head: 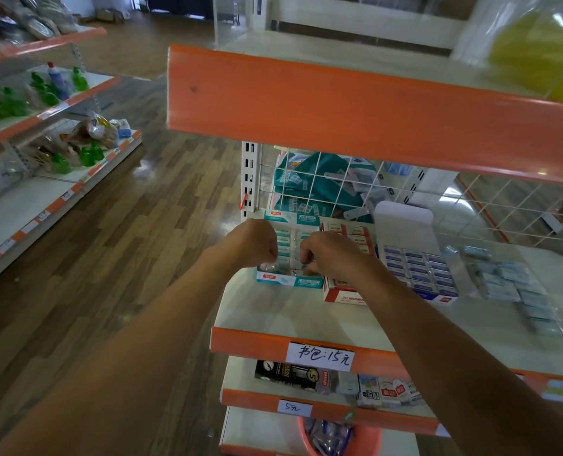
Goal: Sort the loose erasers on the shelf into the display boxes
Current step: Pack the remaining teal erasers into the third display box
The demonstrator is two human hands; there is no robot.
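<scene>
A teal display box (290, 282) of wrapped erasers stands at the left end of the cream shelf (273, 311). My left hand (257, 243) and my right hand (329, 255) both hover over its front rows, fingers curled down into the box. Each seems to pinch a clear-wrapped eraser (270, 266), though the fingertips are partly hidden. To the right sit a red display box (342, 294) and a blue-and-white display box (418, 271) with its lid up. Loose wrapped erasers (510, 284) lie in a long pile on the shelf further right.
An orange-edged upper shelf (339, 106) overhangs the work area. A wire grid (322, 179) backs the shelf, with teal bags behind it. Lower shelves hold boxed goods (293, 375) and an orange bucket (339, 436). Another rack (49, 126) stands to the left across the wood floor.
</scene>
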